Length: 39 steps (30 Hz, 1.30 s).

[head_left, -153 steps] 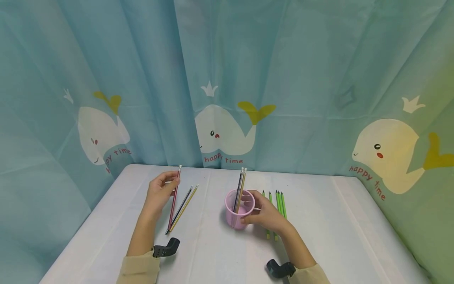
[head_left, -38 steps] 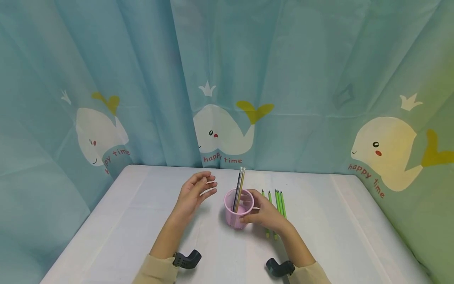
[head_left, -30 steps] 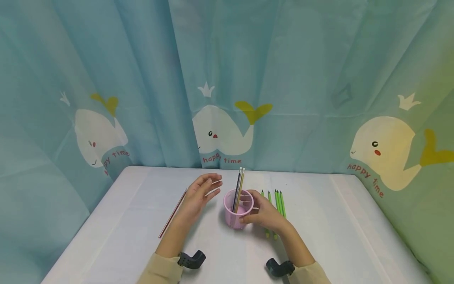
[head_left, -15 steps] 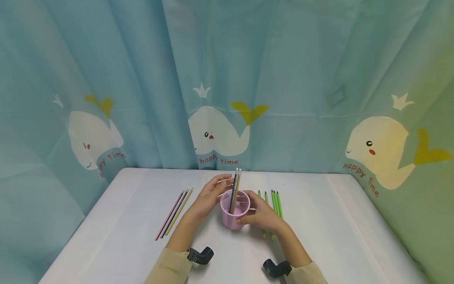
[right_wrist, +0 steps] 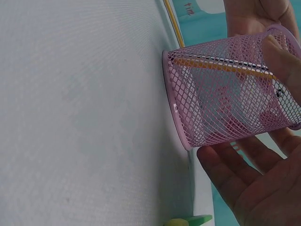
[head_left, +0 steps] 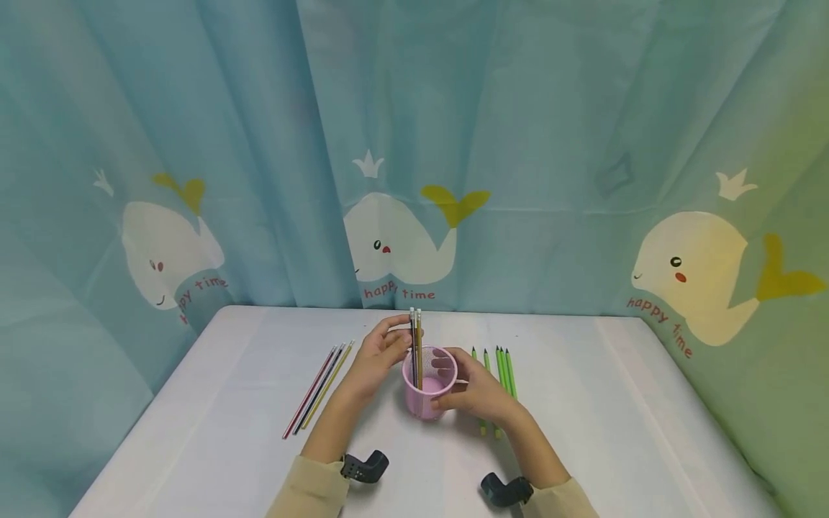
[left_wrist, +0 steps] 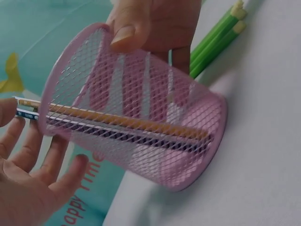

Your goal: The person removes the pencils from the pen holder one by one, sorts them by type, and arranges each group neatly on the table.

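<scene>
A pink mesh pencil cup point(head_left: 419, 407) stands upright on the table, and my right hand point(head_left: 481, 387) grips it from the right with fingers and thumb round its wall. Inside the cup are a dark pencil point(head_left: 413, 345) and a gold pencil point(head_left: 419, 363), eraser ends up. My left hand point(head_left: 377, 360) pinches their upper ends just above the rim; the left wrist view shows the thumb point(left_wrist: 5, 112) over the pencil ends and the other fingers behind. To the left, a red pencil point(head_left: 309, 392), a black pencil point(head_left: 319, 389) and a yellow pencil point(head_left: 328, 385) lie side by side.
Several green pencils point(head_left: 505, 370) lie right of the cup, partly hidden behind my right hand. The white-covered table point(head_left: 615, 432) ends at a blue-green curtain point(head_left: 550, 252) printed with whales. A black camera point(head_left: 365, 467) is on each wrist.
My left hand has let go of the red pencil, now beside the black and yellow ones, and moved right to the cup. The pencils in the cup have tipped left. My right hand stays put.
</scene>
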Available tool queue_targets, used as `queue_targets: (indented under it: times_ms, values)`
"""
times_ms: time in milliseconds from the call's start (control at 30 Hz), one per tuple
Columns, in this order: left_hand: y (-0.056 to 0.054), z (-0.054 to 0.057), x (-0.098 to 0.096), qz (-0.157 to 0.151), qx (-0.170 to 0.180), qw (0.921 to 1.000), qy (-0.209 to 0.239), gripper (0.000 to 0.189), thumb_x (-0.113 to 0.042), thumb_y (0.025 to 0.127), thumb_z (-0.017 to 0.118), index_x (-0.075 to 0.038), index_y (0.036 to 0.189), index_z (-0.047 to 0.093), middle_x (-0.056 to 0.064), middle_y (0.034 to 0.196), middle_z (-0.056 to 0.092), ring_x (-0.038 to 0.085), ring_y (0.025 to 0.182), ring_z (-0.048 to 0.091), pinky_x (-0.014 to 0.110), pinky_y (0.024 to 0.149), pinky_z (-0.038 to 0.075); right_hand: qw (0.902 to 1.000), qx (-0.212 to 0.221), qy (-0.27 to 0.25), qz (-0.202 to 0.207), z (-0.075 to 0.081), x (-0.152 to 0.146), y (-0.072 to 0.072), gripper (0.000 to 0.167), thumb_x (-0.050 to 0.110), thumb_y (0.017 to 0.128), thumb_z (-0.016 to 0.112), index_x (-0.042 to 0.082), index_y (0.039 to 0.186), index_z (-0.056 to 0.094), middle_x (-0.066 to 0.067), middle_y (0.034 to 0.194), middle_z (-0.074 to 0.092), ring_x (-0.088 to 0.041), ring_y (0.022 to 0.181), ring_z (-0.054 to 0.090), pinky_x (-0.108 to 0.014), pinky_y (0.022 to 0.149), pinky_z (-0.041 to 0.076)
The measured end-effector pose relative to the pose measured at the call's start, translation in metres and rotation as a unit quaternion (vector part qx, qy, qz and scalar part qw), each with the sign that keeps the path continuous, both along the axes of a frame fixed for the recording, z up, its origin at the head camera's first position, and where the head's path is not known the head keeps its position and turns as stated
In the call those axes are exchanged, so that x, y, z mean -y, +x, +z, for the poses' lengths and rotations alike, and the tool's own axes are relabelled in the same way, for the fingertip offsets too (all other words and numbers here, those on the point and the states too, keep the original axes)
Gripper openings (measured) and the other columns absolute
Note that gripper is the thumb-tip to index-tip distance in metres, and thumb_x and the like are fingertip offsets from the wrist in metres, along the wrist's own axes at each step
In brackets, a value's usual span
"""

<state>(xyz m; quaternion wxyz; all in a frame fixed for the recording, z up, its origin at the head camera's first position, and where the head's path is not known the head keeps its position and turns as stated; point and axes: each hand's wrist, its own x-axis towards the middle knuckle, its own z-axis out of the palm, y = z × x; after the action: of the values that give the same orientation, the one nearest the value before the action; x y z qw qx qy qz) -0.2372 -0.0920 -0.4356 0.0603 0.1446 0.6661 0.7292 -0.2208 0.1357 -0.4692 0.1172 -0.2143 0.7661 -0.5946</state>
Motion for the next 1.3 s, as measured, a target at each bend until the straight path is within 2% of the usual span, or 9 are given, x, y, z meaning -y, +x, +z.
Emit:
queue_targets:
  times_ms: [167, 567, 767, 1000, 1133, 1300]
  values:
    - [0.002, 0.003, 0.006, 0.019, -0.001, 0.9998, -0.006, 0.039, -0.012, 0.101, 0.058, -0.005, 0.138, 0.051, 0.019, 0.124, 0.065, 0.017, 0.108, 0.064, 0.045, 0.099, 0.053, 1.0000, 0.003, -0.007, 0.002, 0.000, -0.001, 0.000, 0.081, 0.009, 0.072, 0.088, 0.005, 0.142, 0.046, -0.022, 0.142, 0.052, -0.040, 0.129, 0.053, -0.045, 0.103, 0.051]
    - [0.006, 0.007, 0.011, 0.038, -0.001, 0.9982, -0.046, 0.035, -0.009, 0.099, 0.060, -0.002, 0.133, 0.055, 0.018, 0.121, 0.064, 0.024, 0.109, 0.063, 0.050, 0.098, 0.053, 0.9999, 0.010, 0.000, -0.009, 0.000, 0.000, 0.001, 0.084, 0.011, 0.070, 0.090, 0.010, 0.142, 0.046, -0.016, 0.142, 0.054, -0.036, 0.128, 0.055, -0.040, 0.102, 0.053]
    - [0.005, 0.005, 0.011, 0.055, -0.006, 0.9971, -0.053, 0.034, -0.009, 0.097, 0.064, -0.001, 0.129, 0.057, 0.017, 0.118, 0.063, 0.021, 0.104, 0.064, 0.047, 0.095, 0.055, 0.9999, 0.007, -0.001, -0.008, 0.002, 0.001, 0.002, 0.085, 0.010, 0.070, 0.090, 0.009, 0.142, 0.046, -0.016, 0.142, 0.054, -0.036, 0.128, 0.055, -0.043, 0.102, 0.052]
    - [0.006, 0.005, 0.008, 0.052, -0.020, 0.9976, -0.042, 0.032, -0.005, 0.094, 0.066, 0.001, 0.125, 0.059, 0.019, 0.113, 0.064, 0.016, 0.094, 0.064, 0.039, 0.090, 0.057, 0.9999, 0.009, -0.001, -0.006, 0.004, 0.002, 0.001, 0.087, 0.010, 0.069, 0.089, 0.006, 0.143, 0.044, -0.018, 0.142, 0.053, -0.037, 0.129, 0.054, -0.044, 0.103, 0.052]
    - [0.006, 0.005, 0.008, 0.051, -0.031, 0.9971, -0.048, 0.029, -0.004, 0.094, 0.066, -0.001, 0.122, 0.062, 0.018, 0.110, 0.065, 0.016, 0.093, 0.065, 0.030, 0.085, 0.057, 0.9999, 0.010, -0.001, -0.005, 0.003, 0.002, 0.001, 0.087, 0.010, 0.069, 0.089, 0.005, 0.143, 0.044, -0.020, 0.142, 0.053, -0.038, 0.129, 0.054, -0.043, 0.103, 0.052]
    - [0.005, 0.002, 0.011, 0.040, -0.039, 0.9958, -0.073, 0.028, -0.003, 0.093, 0.067, 0.002, 0.120, 0.062, 0.023, 0.116, 0.064, 0.021, 0.098, 0.066, 0.025, 0.085, 0.056, 0.9999, 0.012, -0.001, -0.005, 0.003, 0.003, 0.000, 0.086, 0.010, 0.069, 0.089, 0.006, 0.142, 0.045, -0.020, 0.142, 0.053, -0.038, 0.129, 0.054, -0.043, 0.103, 0.052]
